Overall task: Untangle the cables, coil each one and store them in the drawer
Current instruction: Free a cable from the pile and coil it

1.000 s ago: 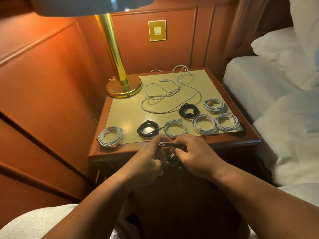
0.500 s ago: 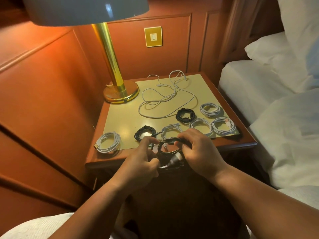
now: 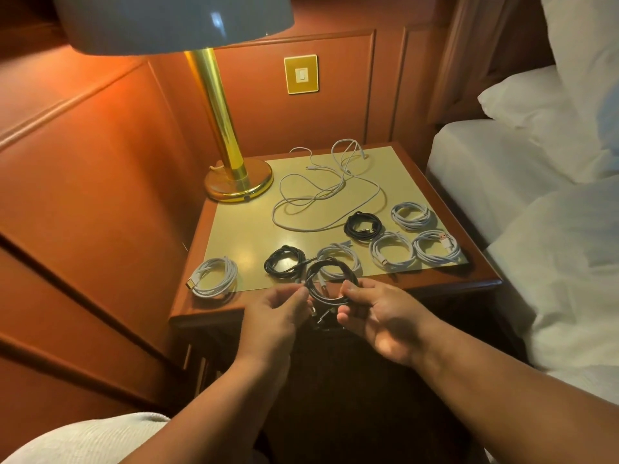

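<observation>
Below both hands, black coil's plug ends blur in shadow

The scene is dimly lit, warm light being thrown downward from under the lamp shade. The wood panelling at left is brightly tinted orange. A soft glare patch is seen on the bench top. Deep shadow is cast below the bench's front edge, where detail is lost, perhaps to underexposure. Straight lines are bowed toward the edges, and the bedding appears slightly soft.
</observation>
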A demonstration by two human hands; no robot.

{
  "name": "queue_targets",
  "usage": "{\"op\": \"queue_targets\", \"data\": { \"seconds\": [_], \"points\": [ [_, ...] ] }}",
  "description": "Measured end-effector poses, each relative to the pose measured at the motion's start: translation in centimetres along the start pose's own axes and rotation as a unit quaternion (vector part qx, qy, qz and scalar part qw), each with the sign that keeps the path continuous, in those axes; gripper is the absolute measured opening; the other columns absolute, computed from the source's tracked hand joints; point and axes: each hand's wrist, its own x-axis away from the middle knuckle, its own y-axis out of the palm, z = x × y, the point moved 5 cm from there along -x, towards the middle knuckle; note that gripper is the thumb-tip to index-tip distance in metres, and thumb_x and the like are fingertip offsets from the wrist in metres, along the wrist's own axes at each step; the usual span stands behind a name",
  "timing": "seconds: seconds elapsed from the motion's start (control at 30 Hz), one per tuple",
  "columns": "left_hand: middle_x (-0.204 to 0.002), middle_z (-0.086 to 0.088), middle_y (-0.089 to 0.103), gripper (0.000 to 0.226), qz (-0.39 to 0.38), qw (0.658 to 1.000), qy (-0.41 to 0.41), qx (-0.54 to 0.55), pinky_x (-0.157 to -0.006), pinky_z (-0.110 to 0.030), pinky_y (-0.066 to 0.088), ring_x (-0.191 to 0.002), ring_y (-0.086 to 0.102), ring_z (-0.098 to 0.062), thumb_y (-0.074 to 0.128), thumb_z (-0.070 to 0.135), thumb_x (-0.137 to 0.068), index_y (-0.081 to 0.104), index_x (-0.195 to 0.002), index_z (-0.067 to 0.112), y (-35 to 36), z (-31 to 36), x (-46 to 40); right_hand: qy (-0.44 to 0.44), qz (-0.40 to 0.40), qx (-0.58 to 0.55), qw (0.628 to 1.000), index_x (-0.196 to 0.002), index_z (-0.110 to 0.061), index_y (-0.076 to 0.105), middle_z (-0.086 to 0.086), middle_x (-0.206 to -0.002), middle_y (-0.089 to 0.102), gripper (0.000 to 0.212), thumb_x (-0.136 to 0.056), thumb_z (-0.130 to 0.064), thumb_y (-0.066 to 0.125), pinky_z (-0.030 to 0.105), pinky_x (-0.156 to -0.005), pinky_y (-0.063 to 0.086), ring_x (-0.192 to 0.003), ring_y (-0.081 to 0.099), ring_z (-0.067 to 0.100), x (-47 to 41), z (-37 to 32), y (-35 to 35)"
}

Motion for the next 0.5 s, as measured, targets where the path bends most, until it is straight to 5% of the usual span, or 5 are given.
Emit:
{"op": "queue_targets", "data": {
  "seconds": [0.1, 0.17, 0.5],
  "points": [
    [-0.107, -0.014, 0.075, 0.023, 0.03, 0.99, -0.056, 0.122, -0.095, -0.033, 0.053, -0.106, 0.071, -0.021, 0.067, 0.011, -0.09, 0.069, -0.111, 0.002, 0.7, -1.3, 0.5, 0.007, -0.022, -0.009, 1.0, -0.103, -0.003, 0.068, 0.005, -0.078, 0.072, 0.018, -0.1, -0.008, 0.052, 0.028, -0.066, 0.056, -0.07, 0.06, 0.015, 0.0, 1.0, 0.4],
    [-0.109, -0.016, 0.074, 0.028, 0.045, 0.982, -0.076, 0.169, -0.089, -0.029, 0.052, -0.105, 0.071, -0.021, 0.07, 0.008, -0.087, 0.066, -0.114, 0.001, 0.9, -1.5, 1.0, 0.002, -0.035, -0.003, 0.999, -0.104, -0.002, 0.069, 0.006, -0.078, 0.072, 0.018, -0.099, -0.008, 0.052, 0.029, -0.067, 0.057, -0.071, 0.061, 0.017, -0.1, 1.3, 0.6],
    [-0.096, -0.013, 0.076, 0.027, 0.05, 0.975, -0.138, 0.168, -0.068, -0.033, 0.046, -0.083, 0.07, -0.024, 0.064, 0.002, -0.092, 0.062, -0.117, 0.013, -0.1, -2.2, 0.8, -0.08, -0.011, 0.245, 0.966, -0.099, -0.01, 0.072, 0.007, -0.092, 0.071, 0.011, -0.096, -0.011, 0.062, 0.035, -0.075, 0.062, -0.073, 0.068, 0.013, -0.8, 1.7, 1.3]
  ]
}}
